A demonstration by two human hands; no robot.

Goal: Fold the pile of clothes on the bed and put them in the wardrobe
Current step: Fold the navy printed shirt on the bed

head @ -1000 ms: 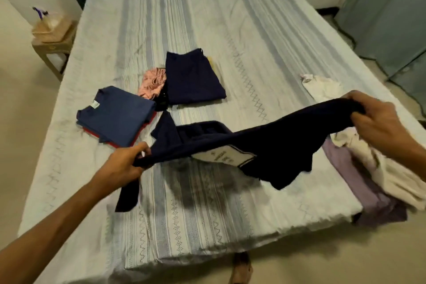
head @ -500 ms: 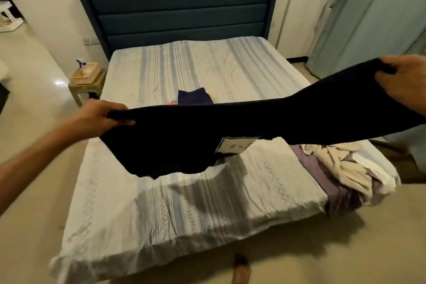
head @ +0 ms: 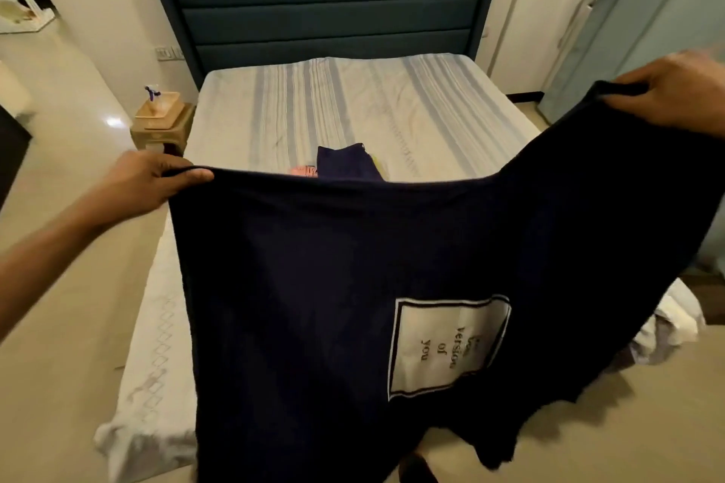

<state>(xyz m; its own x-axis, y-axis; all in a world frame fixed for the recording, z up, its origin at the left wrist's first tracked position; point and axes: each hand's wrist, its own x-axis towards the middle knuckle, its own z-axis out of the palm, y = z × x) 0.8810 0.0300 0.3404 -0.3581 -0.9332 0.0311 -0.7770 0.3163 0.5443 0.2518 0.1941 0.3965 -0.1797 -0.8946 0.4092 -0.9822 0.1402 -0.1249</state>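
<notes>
A dark navy T-shirt (head: 314,306) with a white printed patch hangs spread out in front of me over the bed (head: 353,106). My left hand (head: 149,184) grips its top left edge and my right hand (head: 674,94) grips its top right edge, held higher. Behind the shirt's top edge a folded navy garment (head: 345,163) and a bit of a pink one (head: 304,171) show on the striped sheet. At the right, part of the unfolded pile (head: 667,329) of pale clothes peeks out. The shirt hides the other folded clothes.
A dark blue headboard (head: 325,8) stands at the far end. A small bedside stool (head: 161,125) with a tray and spray bottle is left of the bed. Teal curtains (head: 647,12) hang at the right. Tiled floor surrounds the bed.
I have lifted the navy shirt off the bed and spread it wide; it now hangs flat with the printed patch facing me. My view has tilted up toward the headboard.
</notes>
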